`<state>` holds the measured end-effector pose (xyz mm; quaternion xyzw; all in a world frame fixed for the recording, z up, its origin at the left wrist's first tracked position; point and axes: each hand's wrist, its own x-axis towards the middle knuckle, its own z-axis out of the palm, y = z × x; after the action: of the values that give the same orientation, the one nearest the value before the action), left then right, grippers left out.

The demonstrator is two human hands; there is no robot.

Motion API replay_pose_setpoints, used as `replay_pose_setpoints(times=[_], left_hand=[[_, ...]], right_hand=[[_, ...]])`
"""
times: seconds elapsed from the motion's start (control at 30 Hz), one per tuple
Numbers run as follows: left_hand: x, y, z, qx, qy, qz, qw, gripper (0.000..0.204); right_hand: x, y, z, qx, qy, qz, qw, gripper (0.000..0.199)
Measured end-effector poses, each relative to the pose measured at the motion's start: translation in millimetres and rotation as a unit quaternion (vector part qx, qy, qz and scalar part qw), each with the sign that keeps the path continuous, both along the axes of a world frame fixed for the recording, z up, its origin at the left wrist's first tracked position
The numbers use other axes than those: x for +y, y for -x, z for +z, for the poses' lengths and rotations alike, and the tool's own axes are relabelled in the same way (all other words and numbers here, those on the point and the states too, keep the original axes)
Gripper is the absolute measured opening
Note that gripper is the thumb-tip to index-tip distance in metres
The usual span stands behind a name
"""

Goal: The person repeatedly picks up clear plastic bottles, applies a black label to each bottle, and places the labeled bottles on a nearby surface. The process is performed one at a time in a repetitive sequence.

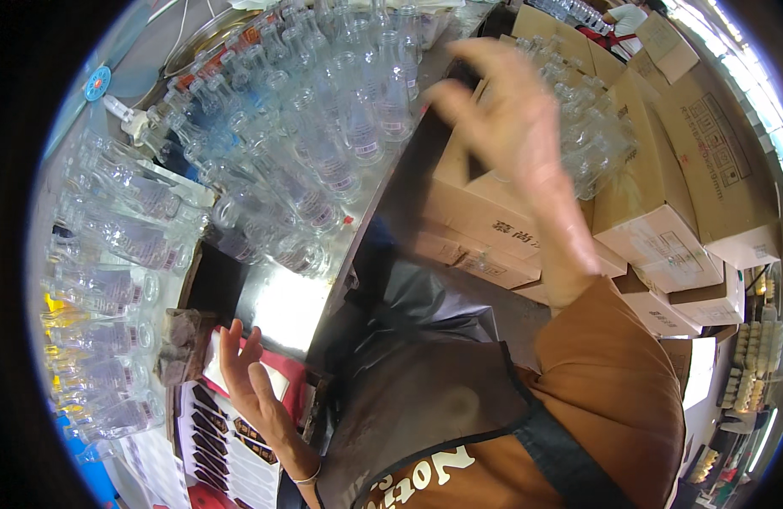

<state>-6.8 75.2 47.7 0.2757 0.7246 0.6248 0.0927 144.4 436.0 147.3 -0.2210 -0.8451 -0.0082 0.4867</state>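
My left hand [251, 386] is open, its fingers spread and nothing in it. It hovers above a red and white cloth-like item [291, 386] at the near edge of a metal worktop [281, 293]. My right hand [510, 119] is raised over the cardboard boxes and smeared by motion. Its thumb and fingers stand apart, and I see nothing held. Many clear glass bottles [323, 161] crowd the worktop upright, each with a small printed label. More glass bottles [137, 233] stand along the left side. Partly behind my right hand, clear glassware [590, 140] sits in an open carton.
Stacked cardboard boxes [663, 229] fill the right side. A sheet with rows of dark labels [209, 437] lies below my left hand. A fan [97, 83] stands at far left. Another person [624, 25] is at the top right. Dark plastic [442, 301] hangs beside the worktop.
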Motion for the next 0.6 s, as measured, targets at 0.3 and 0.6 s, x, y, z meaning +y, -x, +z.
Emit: replay_pose_setpoints(times=[0.3, 0.6], left_hand=[[3.8, -11.8, 3.3, -0.027, -0.021, -0.031, 0.999, 0.048], [0.5, -13.0, 15.0, 0.026, 0.061, -0.071, 0.995, 0.07]], right_hand=[[115.1, -109.1, -79.7, -0.16, 0.129, -0.259, 0.944, 0.033], [-40.9, -11.5, 15.4, -0.157, 0.284, 0.336, 0.884, 0.01]])
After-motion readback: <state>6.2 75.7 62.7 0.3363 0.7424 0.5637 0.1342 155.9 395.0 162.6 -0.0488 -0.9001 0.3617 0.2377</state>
